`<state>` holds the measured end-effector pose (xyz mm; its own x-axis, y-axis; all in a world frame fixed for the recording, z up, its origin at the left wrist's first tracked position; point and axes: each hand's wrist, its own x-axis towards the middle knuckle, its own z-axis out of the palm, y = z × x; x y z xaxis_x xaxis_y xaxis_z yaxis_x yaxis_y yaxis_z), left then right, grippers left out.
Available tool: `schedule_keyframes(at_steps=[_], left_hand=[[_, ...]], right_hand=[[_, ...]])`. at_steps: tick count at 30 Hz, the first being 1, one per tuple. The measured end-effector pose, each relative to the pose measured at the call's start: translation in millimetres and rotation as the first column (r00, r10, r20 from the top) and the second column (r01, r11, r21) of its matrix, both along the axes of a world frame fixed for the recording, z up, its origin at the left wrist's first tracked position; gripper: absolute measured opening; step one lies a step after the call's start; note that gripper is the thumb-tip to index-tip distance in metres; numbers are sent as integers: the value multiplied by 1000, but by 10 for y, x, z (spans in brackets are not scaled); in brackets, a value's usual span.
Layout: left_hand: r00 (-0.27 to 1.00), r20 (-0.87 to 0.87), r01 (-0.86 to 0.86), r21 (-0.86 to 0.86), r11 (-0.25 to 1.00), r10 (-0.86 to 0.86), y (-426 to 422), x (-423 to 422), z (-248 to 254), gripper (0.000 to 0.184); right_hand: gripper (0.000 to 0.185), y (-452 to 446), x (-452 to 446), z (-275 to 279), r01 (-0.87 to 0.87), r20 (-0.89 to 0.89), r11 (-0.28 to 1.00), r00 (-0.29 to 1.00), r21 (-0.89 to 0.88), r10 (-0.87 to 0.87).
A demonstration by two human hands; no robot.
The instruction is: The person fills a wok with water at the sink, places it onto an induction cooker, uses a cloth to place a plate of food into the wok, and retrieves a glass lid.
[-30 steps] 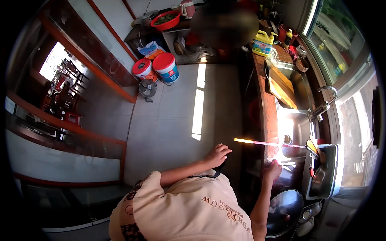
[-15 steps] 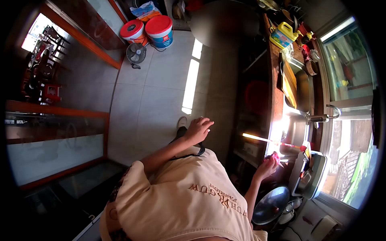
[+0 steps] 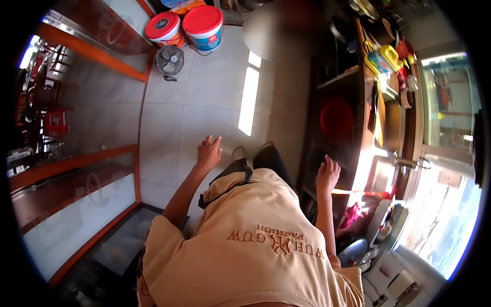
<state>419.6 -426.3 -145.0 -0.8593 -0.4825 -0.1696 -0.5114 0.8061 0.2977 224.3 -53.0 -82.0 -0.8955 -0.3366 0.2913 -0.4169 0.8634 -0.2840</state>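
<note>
My left hand [image 3: 208, 153] hangs in the air over the tiled floor, its fingers spread and nothing in them. My right hand [image 3: 328, 175] is raised beside the counter's front edge, empty, with its fingers apart. Near it a pink cloth [image 3: 351, 215] lies crumpled on the counter. Between that hand and the sink [image 3: 381, 171] a long, thin stick with a red end [image 3: 365, 193] reaches out over the edge. A dark, round pan lid [image 3: 353, 253] stands closer to my body.
Along the right run the counter with a faucet [image 3: 405, 162], a yellow jug [image 3: 384, 59] and a cutting board [image 3: 379, 117]. Two red-lidded buckets [image 3: 203, 30] and a small fan [image 3: 170, 60] stand on the floor ahead. A wood-framed glass door [image 3: 76, 192] is at left.
My right hand has let go of the pink cloth, which stays on the counter, and has moved away from it. My left hand has swung out to the left. Both feet now show.
</note>
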Motion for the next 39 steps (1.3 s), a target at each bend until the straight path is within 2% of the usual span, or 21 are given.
schedule_keyframes(at_steps=[2,3,4,5,6,10,14,16,18,19,20,22,24,26,28,30,33,35,36,38,39], left_hand=[[981,176,-89,67,994,76,-177,14,-87,42],[979,176,-117,66,991,104,-253,46,-199,42],[975,171,-160,111,981,140,-307,83,-366,42],[971,165,-201,153,968,175,-364,103,-507,42],[966,162,-223,145,964,200,-416,114,-591,42],[867,321,-470,271,840,381,-680,164,-861,41],[645,562,-709,189,679,518,-1001,193,-799,41],[677,561,-694,272,667,476,-1216,375,-1178,39],[695,470,-709,319,629,544,-1424,195,-1208,39],[703,400,-711,364,602,588,-1462,50,-1079,38],[623,408,-782,307,543,667,-1478,-136,-999,37],[589,354,-808,257,529,727,-1553,-666,-528,35],[609,279,-793,244,559,742,-1654,-973,-535,34],[590,264,-807,225,546,763,-1826,-1274,-429,35],[610,343,-786,140,603,715,-2099,-1495,-430,35],[624,336,-775,150,614,706,-2448,-1579,-527,36],[553,354,-832,284,476,754,-3212,-1607,-740,35],[598,275,-793,339,506,753,-3608,-1505,-928,34],[638,210,-757,345,554,741,-3837,-1485,-1051,34],[630,199,-758,368,538,751,-4279,-1534,-1021,33],[623,202,-759,388,522,756,-4404,-1580,-1004,33]], right_hand=[[28,-34,-232,-335,-52,269,992,960,-114,82],[27,-61,-376,-549,-18,394,964,911,-265,126],[27,-128,-535,-600,-45,393,963,907,-266,151],[26,-229,-715,-639,288,726,895,686,-341,56],[25,-354,-901,-676,598,942,759,330,-255,56],[24,-898,-1753,-803,435,921,866,383,-247,70],[22,-1517,-2708,-1087,215,869,949,484,-231,102],[19,-1968,-3147,-1045,-84,655,957,712,-279,254],[16,-2482,-3581,-1008,-54,671,945,692,-321,267],[16,-2743,-3776,-976,-214,594,931,722,-295,354],[17,-2971,-3909,-966,-365,524,897,728,-248,442],[18,-3489,-4063,-735,-382,598,891,663,-247,450],[20,-4041,-4220,-584,-595,439,779,657,-198,613],[21,-4552,-4240,-318,-605,488,780,639,-158,595],[22,-5049,-4316,-217,-598,527,793,638,-121,562],[23,-5406,-4401,-175,-698,469,693,558,-181,684],[24,-6013,-4648,-58,-705,484,688,548,-172,682],[25,-6348,-4750,74,-713,493,679,534,-175,687],[22,-6545,-4827,129,-698,418,693,584,-179,696],[20,-6964,-4962,304,-688,339,702,627,-184,702],[17,-7146,-5024,434,-664,217,721,688,-197,692]])
